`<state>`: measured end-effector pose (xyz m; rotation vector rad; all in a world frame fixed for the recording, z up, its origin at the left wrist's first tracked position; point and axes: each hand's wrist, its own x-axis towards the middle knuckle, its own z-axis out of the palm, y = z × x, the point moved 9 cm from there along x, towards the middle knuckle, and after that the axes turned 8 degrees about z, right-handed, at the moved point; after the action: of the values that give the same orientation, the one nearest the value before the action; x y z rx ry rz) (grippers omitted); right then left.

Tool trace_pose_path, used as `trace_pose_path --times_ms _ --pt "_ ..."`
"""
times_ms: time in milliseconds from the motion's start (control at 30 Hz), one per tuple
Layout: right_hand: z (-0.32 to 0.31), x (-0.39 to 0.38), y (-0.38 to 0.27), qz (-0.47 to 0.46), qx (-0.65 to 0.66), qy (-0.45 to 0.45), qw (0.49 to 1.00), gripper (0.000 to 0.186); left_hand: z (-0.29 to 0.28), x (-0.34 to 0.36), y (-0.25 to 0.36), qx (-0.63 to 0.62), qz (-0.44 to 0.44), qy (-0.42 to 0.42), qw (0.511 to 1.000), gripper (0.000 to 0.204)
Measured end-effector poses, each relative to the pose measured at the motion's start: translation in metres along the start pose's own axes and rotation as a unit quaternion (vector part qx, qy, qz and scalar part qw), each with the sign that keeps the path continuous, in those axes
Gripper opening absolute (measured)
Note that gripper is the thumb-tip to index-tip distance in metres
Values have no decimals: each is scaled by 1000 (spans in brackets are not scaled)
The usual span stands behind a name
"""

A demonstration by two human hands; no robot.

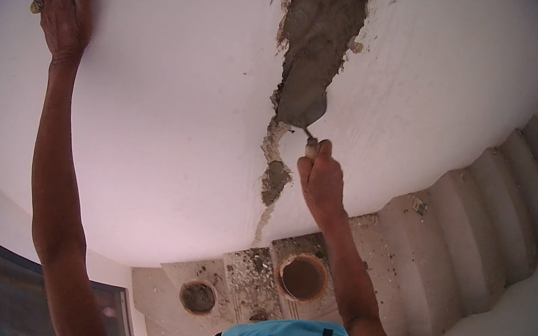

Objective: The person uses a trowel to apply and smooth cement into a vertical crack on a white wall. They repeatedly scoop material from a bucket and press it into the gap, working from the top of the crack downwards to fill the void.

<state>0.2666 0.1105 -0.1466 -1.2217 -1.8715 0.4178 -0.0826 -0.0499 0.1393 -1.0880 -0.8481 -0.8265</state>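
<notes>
Right hand (322, 180) is raised to the white wall (160, 136), fingers (306, 168) curled tight around the handle of a trowel (300, 98). The trowel blade lies flat against the wall inside a vertical chase (323, 13) packed with grey mortar; its long axis runs roughly up and down, tilted slightly, the handle end low and to the right at the fist, the far end pointing up the channel. The blade is coated in mortar, so its outline is hard to separate from the fill and the tip is uncertain. The chase has ragged, chipped edges; below the hand it narrows to a thin crack with a mortar lump (274, 182). Left hand (63, 2) is pressed against the wall far to the left, well apart from the chase, fingers nearly straight, with a small yellowish-grey object (36, 4) tucked under the outer edge; what it is cannot be told. Bare wall lies between the hands. Below, concrete stairs (483, 204) curve up to the right, speckled with debris, and two round buckets (301, 277) sit on the lower steps.
</notes>
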Motion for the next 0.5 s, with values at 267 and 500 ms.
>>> trace_pose_path --times_ms 267,500 --pt "47 -34 29 1 -22 -25 999 31 -1 1 2 -26 7 9 1000 57" --pt "38 -53 44 41 -33 -83 995 30 0 0 -1 -42 -31 -9 999 56"
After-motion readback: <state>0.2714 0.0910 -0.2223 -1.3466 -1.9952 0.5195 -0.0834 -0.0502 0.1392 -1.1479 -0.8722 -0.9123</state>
